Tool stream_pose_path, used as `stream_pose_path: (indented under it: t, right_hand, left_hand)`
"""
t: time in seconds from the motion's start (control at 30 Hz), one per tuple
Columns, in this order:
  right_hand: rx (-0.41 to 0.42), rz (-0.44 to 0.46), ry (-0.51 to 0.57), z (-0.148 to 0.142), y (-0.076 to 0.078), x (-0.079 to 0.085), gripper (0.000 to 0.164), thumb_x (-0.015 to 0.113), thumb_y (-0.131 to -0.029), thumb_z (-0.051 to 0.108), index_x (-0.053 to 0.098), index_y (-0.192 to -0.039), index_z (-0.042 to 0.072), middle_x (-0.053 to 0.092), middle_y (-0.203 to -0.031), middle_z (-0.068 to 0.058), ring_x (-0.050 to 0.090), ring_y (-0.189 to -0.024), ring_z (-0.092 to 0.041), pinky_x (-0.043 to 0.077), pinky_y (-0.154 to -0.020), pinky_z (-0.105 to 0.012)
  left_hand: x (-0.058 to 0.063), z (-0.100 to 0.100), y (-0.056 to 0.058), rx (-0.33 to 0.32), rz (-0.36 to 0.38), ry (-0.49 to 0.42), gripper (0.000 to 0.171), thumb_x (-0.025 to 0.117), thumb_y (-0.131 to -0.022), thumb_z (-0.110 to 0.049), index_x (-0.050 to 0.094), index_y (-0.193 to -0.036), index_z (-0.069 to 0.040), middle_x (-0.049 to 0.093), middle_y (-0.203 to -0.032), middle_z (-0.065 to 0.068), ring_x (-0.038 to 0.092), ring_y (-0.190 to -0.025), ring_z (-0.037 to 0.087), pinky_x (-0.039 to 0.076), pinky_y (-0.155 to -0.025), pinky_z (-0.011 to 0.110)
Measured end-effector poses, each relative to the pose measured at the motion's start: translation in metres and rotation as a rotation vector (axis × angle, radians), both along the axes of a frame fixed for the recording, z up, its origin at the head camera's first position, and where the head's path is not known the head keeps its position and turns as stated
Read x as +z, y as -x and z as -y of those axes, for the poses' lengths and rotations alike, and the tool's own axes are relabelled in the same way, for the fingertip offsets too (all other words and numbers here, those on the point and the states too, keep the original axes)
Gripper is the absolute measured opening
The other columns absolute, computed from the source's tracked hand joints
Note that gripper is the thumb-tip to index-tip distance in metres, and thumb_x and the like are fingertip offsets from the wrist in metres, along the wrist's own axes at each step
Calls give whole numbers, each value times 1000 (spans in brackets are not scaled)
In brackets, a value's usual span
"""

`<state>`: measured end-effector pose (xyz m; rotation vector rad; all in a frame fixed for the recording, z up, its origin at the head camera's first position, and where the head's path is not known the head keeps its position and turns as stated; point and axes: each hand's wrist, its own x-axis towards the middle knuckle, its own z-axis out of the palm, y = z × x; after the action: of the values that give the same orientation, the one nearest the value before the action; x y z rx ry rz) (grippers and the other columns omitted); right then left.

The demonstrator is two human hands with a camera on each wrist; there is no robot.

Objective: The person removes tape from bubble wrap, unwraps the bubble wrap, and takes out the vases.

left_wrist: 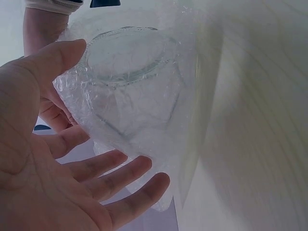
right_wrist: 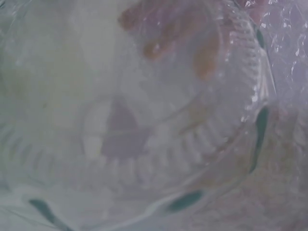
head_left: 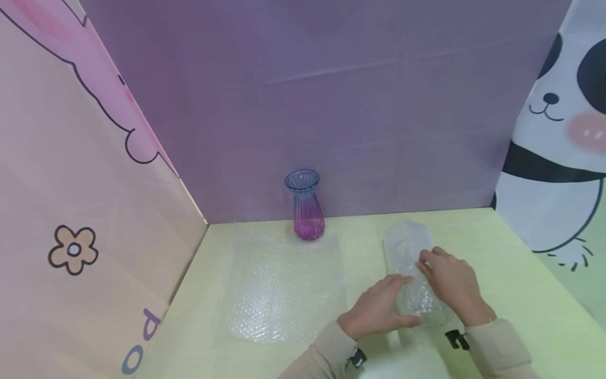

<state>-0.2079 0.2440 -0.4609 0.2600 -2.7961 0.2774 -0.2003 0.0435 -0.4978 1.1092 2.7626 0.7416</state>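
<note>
A clear glass vessel (left_wrist: 132,55) lies on its side inside bubble wrap (head_left: 406,242), on the right part of the table. Its round end faces me; its full shape is blurred by the wrap. My left hand (head_left: 379,307) is beside the bundle's left side, fingers spread and loosely extended, fingertips at the wrap. With bent fingers and thumb, my right hand (head_left: 452,281) pinches the wrap at the bundle's upper right. The right wrist view is filled by the ridged glass end (right_wrist: 187,149) close up, with blurred fingertips (right_wrist: 207,57) seen through it.
A flat sheet of bubble wrap (head_left: 279,289) lies on the table (head_left: 189,326) left of my hands. Behind it stands a blue-to-pink ribbed glass vase (head_left: 309,213), near the purple back wall (head_left: 331,105). Printed panels flank the table on both sides.
</note>
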Motion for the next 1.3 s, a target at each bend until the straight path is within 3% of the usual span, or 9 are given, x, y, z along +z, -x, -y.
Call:
stream_pose_path:
  t: [0.7, 1.03, 1.3]
  right_hand:
    - [0, -31, 10, -3, 0, -3, 13, 69, -96, 21, 71, -100, 9, 62, -81, -8, 47, -51, -19, 39, -40, -34]
    - [11, -11, 16, -4, 0, -2, 16, 67, -98, 22, 71, -103, 8, 67, -86, -11, 63, -63, -30, 50, -48, -46]
    - [57, -14, 21, -7, -1, 0, 19, 70, -96, 22, 71, -102, 5, 71, -87, -13, 67, -67, -31, 56, -55, -49]
  left_hand:
    - [3, 1, -2, -3, -19, -4, 82, 69, -91, -60, 36, -158, -25, 44, -160, -5, 44, -146, 10, 46, -114, 29]
    - [2, 1, -2, -1, -13, -4, 83, 69, -91, -60, 35, -158, -26, 43, -161, -6, 43, -147, 11, 46, -114, 30]
    - [1, 1, -1, -6, -6, -6, 83, 68, -91, -60, 34, -159, -27, 43, -161, -6, 42, -148, 11, 46, -115, 31]
